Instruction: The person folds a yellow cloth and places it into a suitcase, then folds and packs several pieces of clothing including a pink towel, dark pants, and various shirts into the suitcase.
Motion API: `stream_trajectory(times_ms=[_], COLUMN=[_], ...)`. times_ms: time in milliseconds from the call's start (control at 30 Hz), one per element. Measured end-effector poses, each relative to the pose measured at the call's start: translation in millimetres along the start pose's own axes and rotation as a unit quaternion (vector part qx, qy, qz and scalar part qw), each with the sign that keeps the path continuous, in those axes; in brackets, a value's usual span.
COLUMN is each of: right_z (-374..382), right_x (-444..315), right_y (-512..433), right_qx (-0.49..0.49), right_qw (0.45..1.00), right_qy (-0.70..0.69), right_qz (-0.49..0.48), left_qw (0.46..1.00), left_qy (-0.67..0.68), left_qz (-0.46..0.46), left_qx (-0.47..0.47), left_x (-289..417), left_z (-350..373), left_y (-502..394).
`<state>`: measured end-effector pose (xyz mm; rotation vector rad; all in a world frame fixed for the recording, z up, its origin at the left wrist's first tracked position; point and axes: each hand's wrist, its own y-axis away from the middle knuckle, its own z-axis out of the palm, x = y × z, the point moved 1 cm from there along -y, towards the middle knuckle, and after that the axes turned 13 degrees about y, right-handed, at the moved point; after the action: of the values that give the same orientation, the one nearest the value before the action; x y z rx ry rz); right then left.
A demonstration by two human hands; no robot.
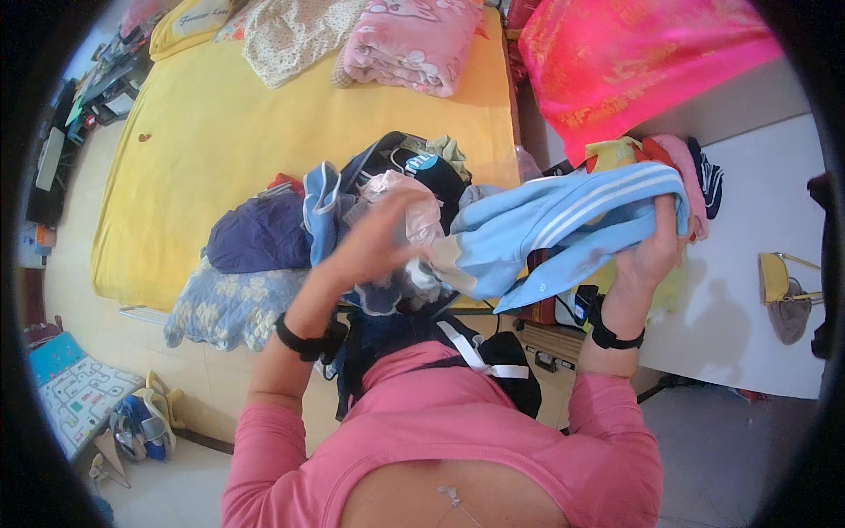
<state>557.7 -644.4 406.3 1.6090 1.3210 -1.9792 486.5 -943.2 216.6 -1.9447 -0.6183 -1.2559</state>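
Observation:
My right hand (650,254) holds up a light blue garment (508,231) by its collar end. White stripes run along the garment's edge, small snaps show on it, and a cream part hangs at its left end. My left hand (379,241) is blurred, with thumb and fingers apart, over a pale pink cloth (422,218) and close to the cream part; whether it touches either cannot be told. Beneath lies a heap of clothes with a black printed garment (439,175), a blue white-edged garment (321,221) and a dark purple cloth (261,232).
A yellow-sheeted bed (231,125) stretches ahead, with a folded pink blanket (412,49) at its far side. A blue floral quilt (231,303) hangs over the near edge. Folded clothes (683,171) lie right, by a bright pink cloth (634,66). A yellow bag (774,278) is at far right.

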Motion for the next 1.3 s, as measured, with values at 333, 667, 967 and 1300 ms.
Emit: stream_trajectory(times_ms=[333, 667, 967, 1300], right_z=[-10, -49, 97, 86], right_x=[-17, -63, 107, 231], right_y=[-5, -5, -1, 147], right_qx=[0.048, 0.093, -0.31, -0.493], right_qw=[0.946, 0.855, 0.78, 0.681], right_qy=[0.31, 0.508, 0.537, 0.536], right_qz=[-0.078, -0.052, -0.08, 0.075], left_qw=[0.998, 0.981, 0.898, 0.929], left_qy=[-0.024, 0.047, -0.345, -0.242], left_qz=[0.033, -0.085, -0.054, -0.256], left_qx=[0.052, 0.168, 0.268, 0.11], left_x=[35, 146, -45, -94], left_z=[58, -51, -103, 43], left_y=[-9, -10, -53, 109])
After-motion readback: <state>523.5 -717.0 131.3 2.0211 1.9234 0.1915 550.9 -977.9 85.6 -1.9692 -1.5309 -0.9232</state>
